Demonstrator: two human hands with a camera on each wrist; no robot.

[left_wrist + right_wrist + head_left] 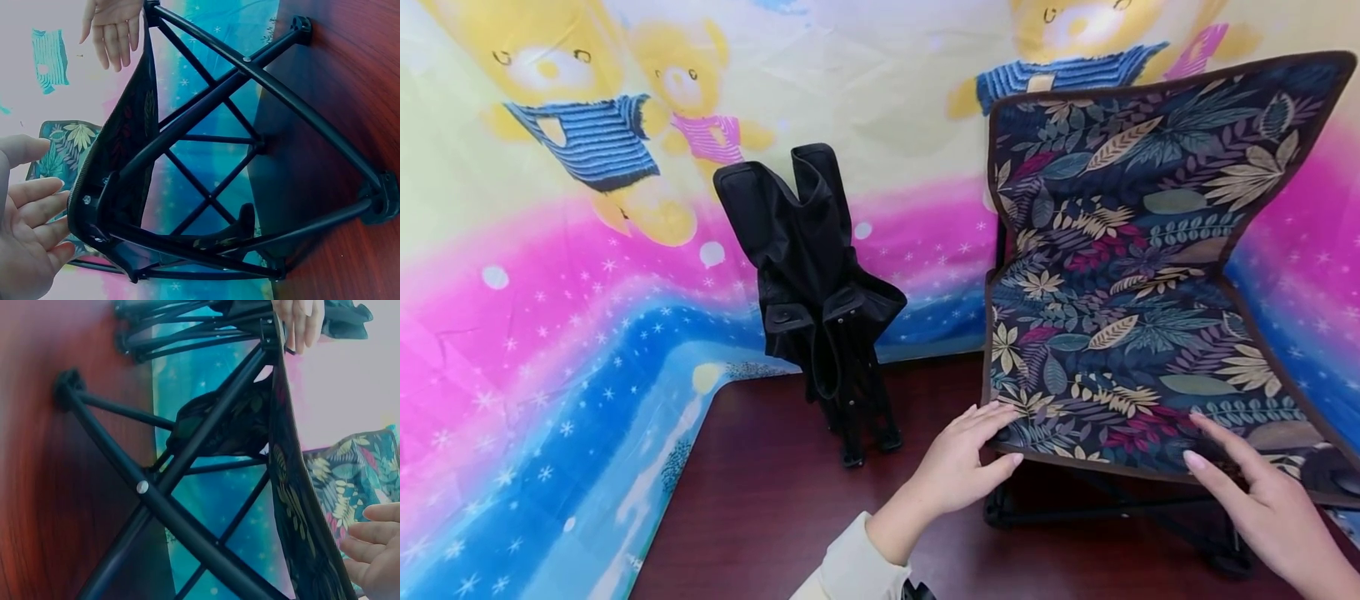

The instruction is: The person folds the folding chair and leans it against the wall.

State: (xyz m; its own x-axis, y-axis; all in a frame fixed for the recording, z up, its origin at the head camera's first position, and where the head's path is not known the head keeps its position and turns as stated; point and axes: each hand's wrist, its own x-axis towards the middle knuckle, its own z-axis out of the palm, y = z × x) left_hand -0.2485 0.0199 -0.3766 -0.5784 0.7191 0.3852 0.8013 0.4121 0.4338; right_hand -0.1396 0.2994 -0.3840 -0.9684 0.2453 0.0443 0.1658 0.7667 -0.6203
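A folding chair (1150, 275) with dark leaf-patterned fabric and brown edging stands unfolded on the right in the head view. My left hand (951, 462) rests at the front left corner of its seat, fingers straight over the fabric. Near the seat's front edge on the other side is my right hand (1273, 508), its fingers extended and apart, holding nothing. In the left wrist view, the chair's crossed black legs (244, 69) spread beneath the seat. A screw (142, 487) at a leg crossing shows in the right wrist view.
Left of the patterned chair, a folded black fabric chair (808, 258) stands upright on the dark red wooden tabletop (730, 508). Behind both hangs a colourful cloth (587, 333) printed with bears and snowflakes.
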